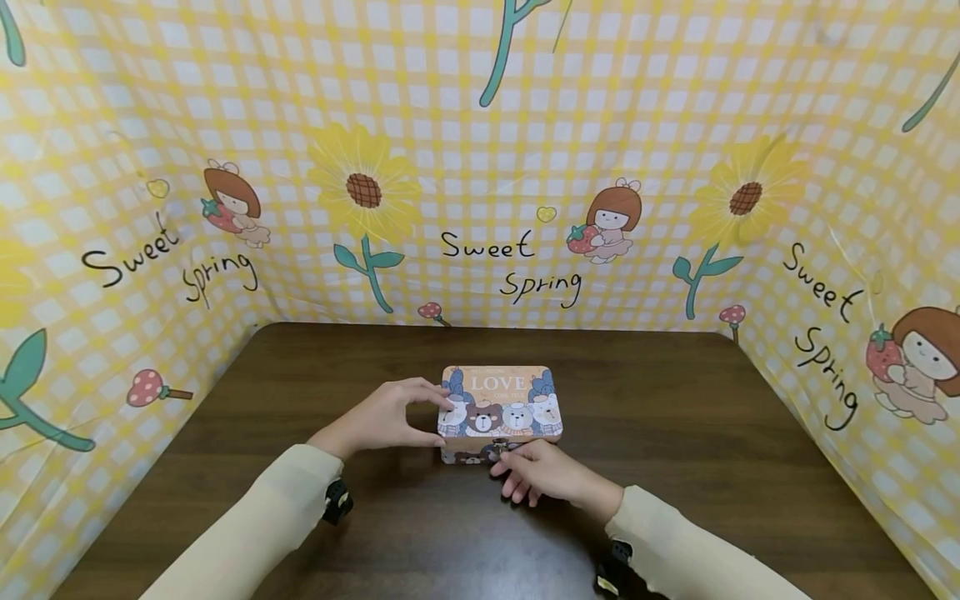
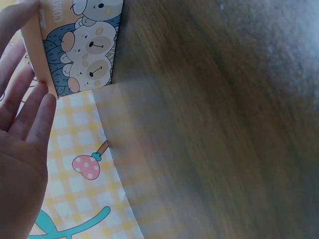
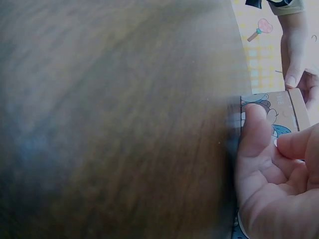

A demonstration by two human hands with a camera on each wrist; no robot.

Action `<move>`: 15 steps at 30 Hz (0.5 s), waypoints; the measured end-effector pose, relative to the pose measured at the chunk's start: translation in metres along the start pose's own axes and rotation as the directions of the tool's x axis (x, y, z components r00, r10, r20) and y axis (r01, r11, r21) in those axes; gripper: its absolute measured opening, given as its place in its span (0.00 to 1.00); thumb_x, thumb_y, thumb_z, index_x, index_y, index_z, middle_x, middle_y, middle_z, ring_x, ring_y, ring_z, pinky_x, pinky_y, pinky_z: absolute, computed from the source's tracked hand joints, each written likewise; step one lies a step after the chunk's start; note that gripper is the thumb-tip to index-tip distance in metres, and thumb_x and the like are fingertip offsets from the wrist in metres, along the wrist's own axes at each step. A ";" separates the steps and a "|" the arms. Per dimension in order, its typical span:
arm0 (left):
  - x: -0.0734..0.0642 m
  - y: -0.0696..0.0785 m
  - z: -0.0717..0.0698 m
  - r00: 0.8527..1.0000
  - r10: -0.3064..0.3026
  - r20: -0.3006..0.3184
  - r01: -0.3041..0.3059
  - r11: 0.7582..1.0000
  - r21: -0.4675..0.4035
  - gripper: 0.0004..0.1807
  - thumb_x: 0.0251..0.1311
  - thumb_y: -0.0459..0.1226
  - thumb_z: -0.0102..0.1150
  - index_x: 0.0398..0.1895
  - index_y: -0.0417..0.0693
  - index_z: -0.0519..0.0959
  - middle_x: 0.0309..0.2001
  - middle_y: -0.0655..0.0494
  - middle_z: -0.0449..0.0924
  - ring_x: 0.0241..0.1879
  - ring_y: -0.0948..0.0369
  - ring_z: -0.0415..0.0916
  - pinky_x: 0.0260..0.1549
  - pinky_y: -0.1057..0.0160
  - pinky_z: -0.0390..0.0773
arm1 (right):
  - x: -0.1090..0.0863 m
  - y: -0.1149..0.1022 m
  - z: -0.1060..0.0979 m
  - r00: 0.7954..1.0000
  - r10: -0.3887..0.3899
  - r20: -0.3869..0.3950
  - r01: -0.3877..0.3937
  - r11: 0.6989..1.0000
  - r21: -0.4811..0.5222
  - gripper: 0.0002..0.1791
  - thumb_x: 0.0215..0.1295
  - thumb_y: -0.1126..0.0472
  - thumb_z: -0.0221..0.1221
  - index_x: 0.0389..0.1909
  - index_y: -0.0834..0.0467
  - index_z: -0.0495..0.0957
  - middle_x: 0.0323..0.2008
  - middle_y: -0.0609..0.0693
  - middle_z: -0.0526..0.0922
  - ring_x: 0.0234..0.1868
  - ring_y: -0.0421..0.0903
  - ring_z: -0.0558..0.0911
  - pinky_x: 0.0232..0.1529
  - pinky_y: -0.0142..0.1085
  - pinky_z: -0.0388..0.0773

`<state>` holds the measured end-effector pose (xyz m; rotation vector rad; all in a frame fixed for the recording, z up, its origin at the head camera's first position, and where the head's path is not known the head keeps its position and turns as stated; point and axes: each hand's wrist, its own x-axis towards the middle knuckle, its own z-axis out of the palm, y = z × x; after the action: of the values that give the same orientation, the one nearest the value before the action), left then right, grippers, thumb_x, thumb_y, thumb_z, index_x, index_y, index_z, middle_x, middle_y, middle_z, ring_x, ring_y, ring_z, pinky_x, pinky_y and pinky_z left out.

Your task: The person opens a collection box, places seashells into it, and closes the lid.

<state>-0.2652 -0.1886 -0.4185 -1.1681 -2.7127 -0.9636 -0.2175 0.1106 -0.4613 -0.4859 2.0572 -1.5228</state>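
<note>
A small rectangular tin box (image 1: 501, 402), printed with bears and the word LOVE, stands on the table with its lid down. On its front side a small metal clasp (image 1: 500, 447) shows. My left hand (image 1: 387, 414) grips the box's left end, thumb at the front corner and fingers along the side. In the left wrist view the fingers (image 2: 34, 107) lie against the lid's edge. My right hand (image 1: 551, 472) is at the clasp with bent fingers, thumb tip up against it. In the right wrist view this hand covers much of the box, and whether it pinches the clasp is hidden.
The box rests on a dark brown wooden table (image 1: 360, 350) with rounded back corners. A yellow checked cloth (image 1: 480, 167) with flowers and lettering hangs behind it and along both sides. Black straps with small devices (image 1: 337, 502) sit on both wrists.
</note>
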 end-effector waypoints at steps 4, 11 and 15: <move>0.000 -0.001 -0.001 1.000 -0.001 0.004 0.002 1.000 -0.004 0.25 0.52 0.53 0.76 0.53 0.59 0.85 0.58 0.60 0.79 0.59 0.57 0.75 0.58 0.47 0.74 | 0.002 0.002 -0.002 1.000 0.029 0.001 -0.029 0.999 0.033 0.21 0.80 0.58 0.46 0.48 0.69 0.83 0.27 0.56 0.85 0.22 0.40 0.80 0.19 0.30 0.74; 0.000 -0.002 0.001 1.000 -0.006 0.008 0.007 1.000 -0.008 0.24 0.53 0.53 0.75 0.53 0.58 0.84 0.58 0.60 0.78 0.60 0.57 0.75 0.58 0.46 0.74 | 0.000 0.007 -0.007 0.999 0.036 0.017 -0.037 0.997 0.070 0.21 0.80 0.57 0.48 0.48 0.69 0.83 0.26 0.54 0.84 0.23 0.40 0.80 0.22 0.31 0.77; -0.001 -0.002 0.002 1.000 -0.021 -0.005 0.021 1.000 -0.023 0.24 0.54 0.54 0.74 0.53 0.59 0.85 0.57 0.61 0.79 0.59 0.57 0.75 0.58 0.45 0.73 | -0.005 0.007 -0.016 0.997 0.046 0.059 -0.051 0.995 0.083 0.21 0.80 0.57 0.48 0.50 0.70 0.82 0.27 0.54 0.85 0.24 0.40 0.80 0.23 0.32 0.78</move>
<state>-0.2654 -0.1884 -0.4214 -1.1413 -2.7226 -1.0011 -0.2230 0.1281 -0.4634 -0.4389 1.9394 -1.5424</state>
